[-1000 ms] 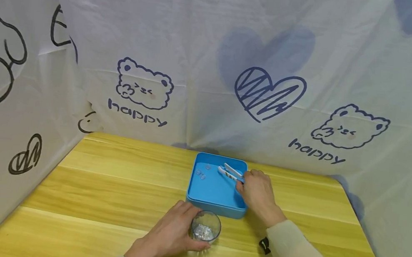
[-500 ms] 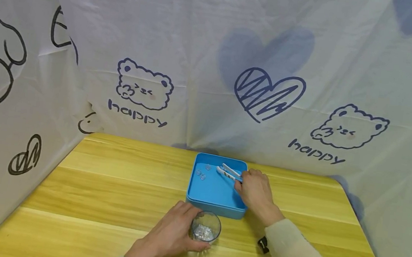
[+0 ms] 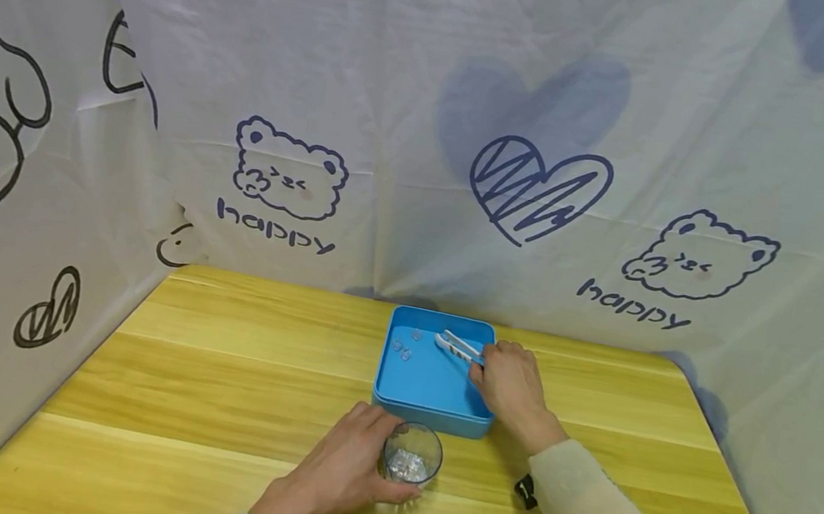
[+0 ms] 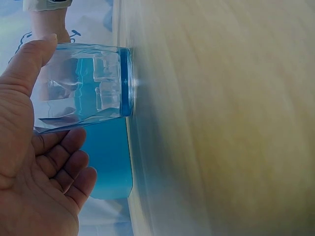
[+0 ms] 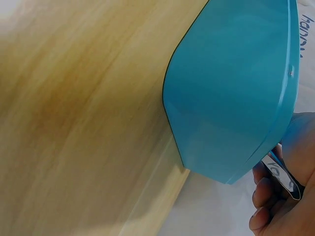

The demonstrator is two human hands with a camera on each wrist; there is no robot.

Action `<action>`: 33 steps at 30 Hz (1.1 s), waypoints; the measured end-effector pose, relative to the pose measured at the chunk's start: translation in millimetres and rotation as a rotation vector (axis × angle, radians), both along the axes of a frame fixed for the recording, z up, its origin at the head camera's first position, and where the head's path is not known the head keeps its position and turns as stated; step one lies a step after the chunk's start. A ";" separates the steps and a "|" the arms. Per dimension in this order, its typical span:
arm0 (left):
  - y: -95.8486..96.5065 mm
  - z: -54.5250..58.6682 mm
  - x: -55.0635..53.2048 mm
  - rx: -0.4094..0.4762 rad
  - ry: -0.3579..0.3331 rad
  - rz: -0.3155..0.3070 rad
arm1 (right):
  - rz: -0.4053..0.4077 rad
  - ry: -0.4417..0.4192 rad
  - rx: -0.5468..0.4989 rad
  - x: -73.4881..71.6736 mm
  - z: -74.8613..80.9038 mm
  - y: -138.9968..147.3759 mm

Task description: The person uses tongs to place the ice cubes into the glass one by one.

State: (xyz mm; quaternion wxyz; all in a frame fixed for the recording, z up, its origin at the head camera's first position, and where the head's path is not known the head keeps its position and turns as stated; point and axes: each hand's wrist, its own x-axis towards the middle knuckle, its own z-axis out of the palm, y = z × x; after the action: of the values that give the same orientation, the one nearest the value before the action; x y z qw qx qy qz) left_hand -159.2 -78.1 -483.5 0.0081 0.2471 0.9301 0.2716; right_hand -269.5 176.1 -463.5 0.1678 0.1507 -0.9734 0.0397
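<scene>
My left hand (image 3: 349, 456) grips a clear drinking glass (image 4: 78, 88), thumb on one side and fingers on the other. The glass stands upright on the table in front of a blue box, with several clear ice-like cubes (image 3: 407, 464) at its bottom. Over the right side of the blue box (image 3: 432, 420), my right hand (image 3: 512, 381) pinches a pair of white and blue tongs (image 3: 459, 347). Their tips point left into the box, close together. Left of the tips, a few small clear pieces (image 3: 405, 354) lie on the box floor. The right wrist view shows the tongs' bent end (image 5: 285, 179) within my fingers.
A yellow wood-grain table (image 3: 219, 371) carries everything. Behind and beside it hangs a white sheet (image 3: 411, 123) with hearts and bear drawings. A small black object (image 3: 526, 493) shows beside my right sleeve (image 3: 604, 512).
The tongs' two arms have drawn closer together, and my right hand has shifted slightly left. My left hand and the glass have stayed in place.
</scene>
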 end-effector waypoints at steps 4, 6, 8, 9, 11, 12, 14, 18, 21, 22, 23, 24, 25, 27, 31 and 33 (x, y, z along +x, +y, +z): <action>0.4 0.3 0.4 -0.003 -0.004 0.003 | 0.009 0.018 0.007 0.0 -1.7 1.9; 0.4 0.4 0.5 -0.004 -0.004 0.004 | 0.008 0.018 0.008 0.1 -2.2 2.3; 0.3 0.3 0.5 -0.004 -0.004 0.005 | 0.003 0.012 0.007 0.5 -2.6 2.4; 0.3 0.3 0.6 -0.004 -0.003 0.004 | 0.000 0.008 0.006 0.7 -2.6 2.3; 0.3 0.3 0.4 -0.003 -0.001 0.005 | -0.005 -0.002 0.002 1.6 -2.3 2.1; 0.3 0.2 0.3 -0.003 0.000 0.005 | -0.007 -0.006 0.001 2.0 -2.4 2.2; 0.4 0.1 0.2 0.000 0.000 0.005 | -0.008 -0.010 -0.004 3.1 -2.2 2.7; 0.4 0.0 0.0 0.005 -0.002 0.007 | 0.001 -0.002 -0.009 5.1 -2.4 5.0; 0.5 -0.3 0.1 0.005 0.001 0.006 | 0.013 0.009 -0.007 6.9 -2.8 7.1; 0.5 -0.4 0.2 0.005 0.002 0.005 | 0.017 0.012 -0.006 7.8 -2.7 7.7; 0.6 -0.6 0.1 0.005 0.003 0.006 | 0.021 0.013 -0.006 8.5 -2.7 8.3; 0.6 -0.8 0.1 0.006 0.003 0.005 | 0.024 0.013 -0.006 9.2 -2.7 8.8; 0.7 -0.9 0.0 0.007 0.002 0.005 | 0.027 0.013 -0.006 9.8 -2.9 9.3; 0.8 -1.1 -0.1 0.013 0.001 0.004 | 0.033 0.015 -0.008 11.2 -2.8 9.8; 0.8 -1.1 -0.2 0.015 0.006 -0.001 | 0.042 0.026 -0.007 13.7 -2.5 10.1; 0.9 -1.1 -0.2 0.012 0.011 -0.002 | 0.042 0.028 -0.004 14.9 -1.9 9.7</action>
State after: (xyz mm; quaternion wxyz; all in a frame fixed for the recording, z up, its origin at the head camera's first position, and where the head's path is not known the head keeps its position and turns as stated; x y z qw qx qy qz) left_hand -159.5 -77.3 -484.7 0.0016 0.2496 0.9283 0.2758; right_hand -254.5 185.7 -465.4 0.1807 0.1712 -0.9676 0.0429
